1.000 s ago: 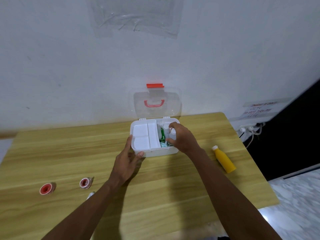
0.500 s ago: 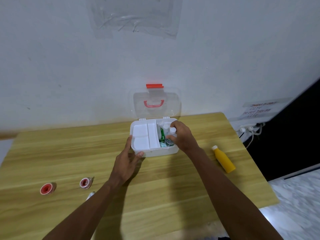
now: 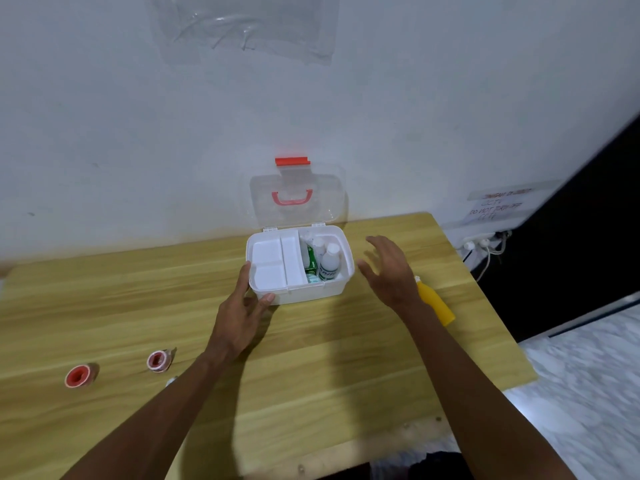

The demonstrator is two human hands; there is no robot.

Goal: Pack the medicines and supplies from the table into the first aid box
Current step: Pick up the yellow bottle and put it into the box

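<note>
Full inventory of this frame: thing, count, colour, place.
first aid box: 1, white, clear lid open, table back centre
white bottles: 2, in box's right compartment
green packet: 1, left of the bottles
yellow bottle: 1, lying right of box
tape rolls: 2, red-cored, table front left
table: 1, light wood
wall sign: 1, right
left hand: on box's front-left corner
right hand: open, empty, right of box

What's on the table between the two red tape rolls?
Nothing: in the head view, only bare wood lies between the left roll and the right roll.
</note>
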